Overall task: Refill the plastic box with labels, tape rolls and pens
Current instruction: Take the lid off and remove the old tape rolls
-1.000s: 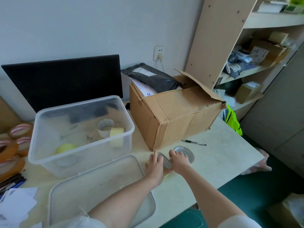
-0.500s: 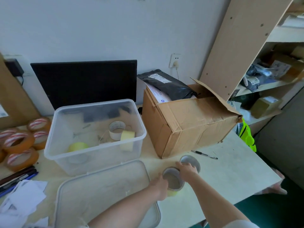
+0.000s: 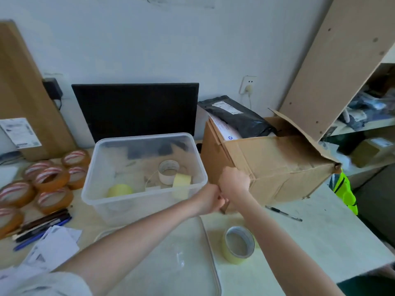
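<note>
Two hands up at box rim, approx 3 o'clock corner of plastic box (image 3: 144,184): left hand (image 3: 210,198) curled shut, right hand (image 3: 235,180) fisted just beside it, knuckles touching; can't tell whether anything is pinched between them, nothing visible in either. Clear box sits mid-desk, lid off, w/ three rolls inside: white roll (image 3: 168,171) lying flat, hole up; pale yellow roll (image 3: 181,184) tipped on edge against near wall; yellow roll (image 3: 119,190) at 7 o'clock of box floor. Still outside: beige tape roll (image 3: 239,244) on desk at 5 o'clock from box, tilted, hole facing up and toward camera; brown tape rolls (image 3: 51,180) clustered at 9 o'clock, flat, holes up; pens (image 3: 42,225) at 8 o'clock, long axis approx 8-to-2; lone pen (image 3: 284,213) at 4 o'clock below cardboard box (image 3: 277,167), axis approx 10-to-4; label sheets (image 3: 51,246) at 7 o'clock. Handling, by judgement: rolls light, stiff, outer wrap slick, so best hooked thru core or pinched across rim. Pens thin, apt to roll; pinch mid-barrel. Labels floppy, prob. slide apart; lift as stack from an edge.
</note>
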The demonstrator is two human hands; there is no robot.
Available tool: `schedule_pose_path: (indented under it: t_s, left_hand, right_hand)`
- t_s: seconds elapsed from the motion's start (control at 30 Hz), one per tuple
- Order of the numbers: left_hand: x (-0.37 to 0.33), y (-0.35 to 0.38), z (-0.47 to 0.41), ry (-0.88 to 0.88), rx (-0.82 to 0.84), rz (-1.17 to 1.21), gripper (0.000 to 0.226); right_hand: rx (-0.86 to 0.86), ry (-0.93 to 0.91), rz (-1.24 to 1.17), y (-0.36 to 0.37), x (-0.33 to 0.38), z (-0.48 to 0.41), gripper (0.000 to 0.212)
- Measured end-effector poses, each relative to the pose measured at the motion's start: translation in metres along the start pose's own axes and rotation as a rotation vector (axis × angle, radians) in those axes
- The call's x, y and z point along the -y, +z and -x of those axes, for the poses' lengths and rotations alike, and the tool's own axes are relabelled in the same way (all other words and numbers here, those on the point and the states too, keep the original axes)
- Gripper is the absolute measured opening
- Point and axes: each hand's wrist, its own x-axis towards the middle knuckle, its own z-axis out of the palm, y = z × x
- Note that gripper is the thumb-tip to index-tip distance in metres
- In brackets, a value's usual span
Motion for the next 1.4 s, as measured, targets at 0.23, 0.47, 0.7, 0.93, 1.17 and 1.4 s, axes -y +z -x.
schedule_pose_path:
  t_s: [0.23, 0.47, 0.7, 0.93, 1.17, 1.4]
  left_hand:
    - [0.092, -0.089, 0.014, -0.208, -0.322, 0.021, 0.02]
    - [0.204, -0.096, 0.03, -0.649, 0.011, -0.291, 0.041]
    - [0.251, -0.08, 0.025, -0.769, 0.21, -0.4, 0.077]
    - [0.252, -0.081, 0.011, -0.798, 0.091, -0.213, 0.05]
    - [0.213, -0.103, 0.02, -0.783, -0.381, -0.155, 0.036]
    - [0.126, -0.115, 0.019, -0.494, -0.868, 0.344, 0.029]
  right_hand:
    - [-0.059, -0.339, -0.169, -0.014, 0.113, -0.041, 0.027]
    - [0.448, -0.38, 0.19, 0.063, 0.166, -0.09, 0.047]
    - [0.652, -0.35, 0.308, 0.107, 0.175, -0.103, 0.057]
    - [0.658, -0.088, 0.439, 0.105, 0.177, -0.109, 0.062]
    - [0.49, -0.317, 0.44, 0.077, 0.165, -0.092, 0.05]
    - [0.029, -0.291, 0.096, -0.007, 0.123, -0.046, 0.035]
